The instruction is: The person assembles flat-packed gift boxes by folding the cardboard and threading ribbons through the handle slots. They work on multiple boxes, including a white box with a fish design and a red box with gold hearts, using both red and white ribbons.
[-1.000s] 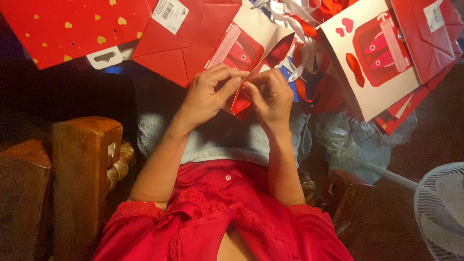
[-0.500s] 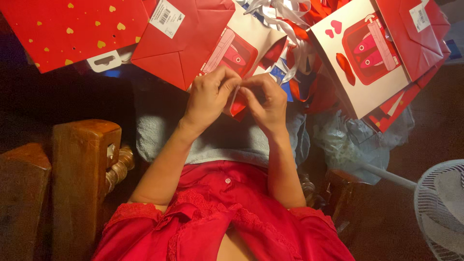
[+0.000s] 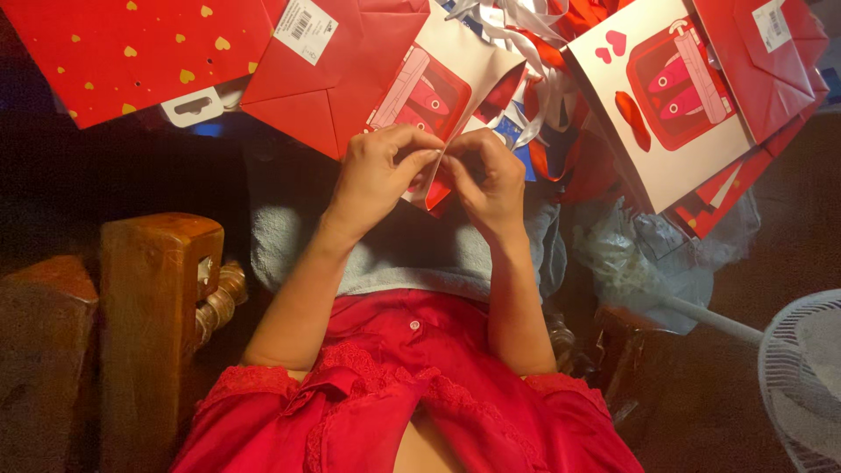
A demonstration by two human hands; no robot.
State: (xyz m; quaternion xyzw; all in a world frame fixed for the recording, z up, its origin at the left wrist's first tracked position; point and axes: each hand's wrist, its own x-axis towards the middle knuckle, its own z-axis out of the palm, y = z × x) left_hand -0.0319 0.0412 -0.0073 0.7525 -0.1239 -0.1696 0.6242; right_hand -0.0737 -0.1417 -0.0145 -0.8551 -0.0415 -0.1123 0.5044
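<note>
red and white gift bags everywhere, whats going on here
A person in a red top sits with a grey towel across the lap and works on a white gift bag with a red picture. The left hand and the right hand meet at the bag's lower edge, fingertips pinching it. More red gift bags and ribbons lie spread beyond the hands. A wooden post stands at the left and a white fan at the right.

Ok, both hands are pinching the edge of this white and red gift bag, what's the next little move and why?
Probably draw the left hand and right hand slightly apart to open the gift bag: both pinch its edge close together, and it looks folded flat.
</note>
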